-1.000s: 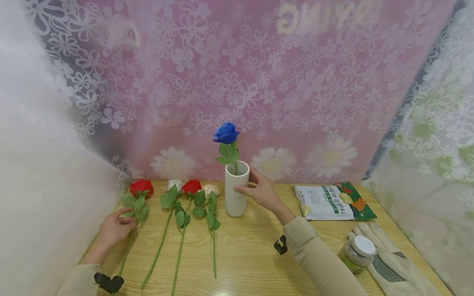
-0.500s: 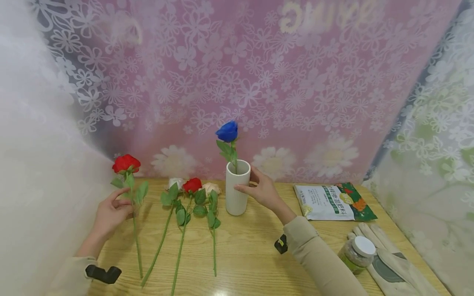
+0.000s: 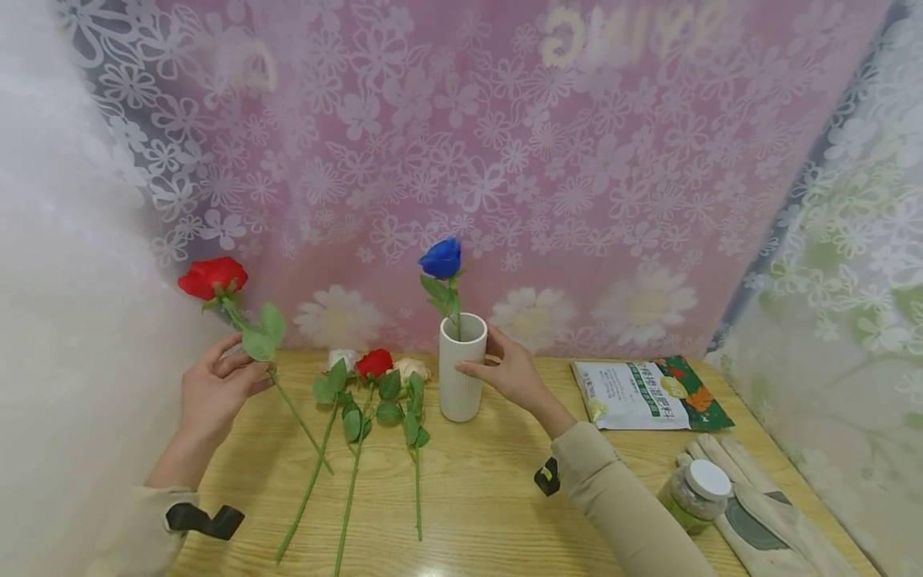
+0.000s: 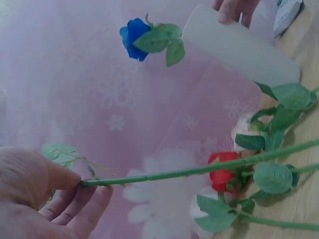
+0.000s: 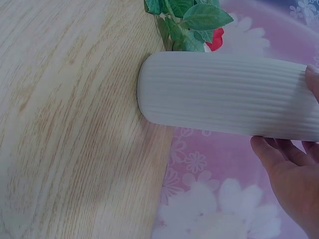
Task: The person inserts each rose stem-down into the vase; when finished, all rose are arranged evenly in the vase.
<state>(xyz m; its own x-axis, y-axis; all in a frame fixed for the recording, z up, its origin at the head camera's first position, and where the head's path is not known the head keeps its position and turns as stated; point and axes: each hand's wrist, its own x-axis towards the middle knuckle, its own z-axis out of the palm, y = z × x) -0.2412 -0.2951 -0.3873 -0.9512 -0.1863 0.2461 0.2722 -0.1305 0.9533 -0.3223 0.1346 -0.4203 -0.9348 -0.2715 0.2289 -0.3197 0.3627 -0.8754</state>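
My left hand (image 3: 245, 373) pinches the green stem of a red rose (image 3: 211, 276) and holds it tilted in the air; the stem's lower end points down toward the table. In the left wrist view my left hand (image 4: 87, 185) has thumb and fingers closed on that stem (image 4: 189, 171). My right hand (image 3: 490, 359) is curled round the white ribbed vase (image 3: 460, 377), which stands upright with a blue rose (image 3: 441, 258) in it. The right wrist view shows the vase (image 5: 224, 94) with my right hand (image 5: 291, 149) on its upper part.
Three roses lie side by side on the wooden table (image 3: 490, 497) left of the vase: white (image 3: 340, 358), red (image 3: 373, 362), cream (image 3: 411, 367). At right are a printed bag (image 3: 649, 393), a white-lidded jar (image 3: 695, 493) and gloves (image 3: 764, 513). Floral curtains close in the back and sides.
My left hand has picked the red rose up off the table and raised it, with the bloom swinging up and to the left. My right hand has stayed on the vase.
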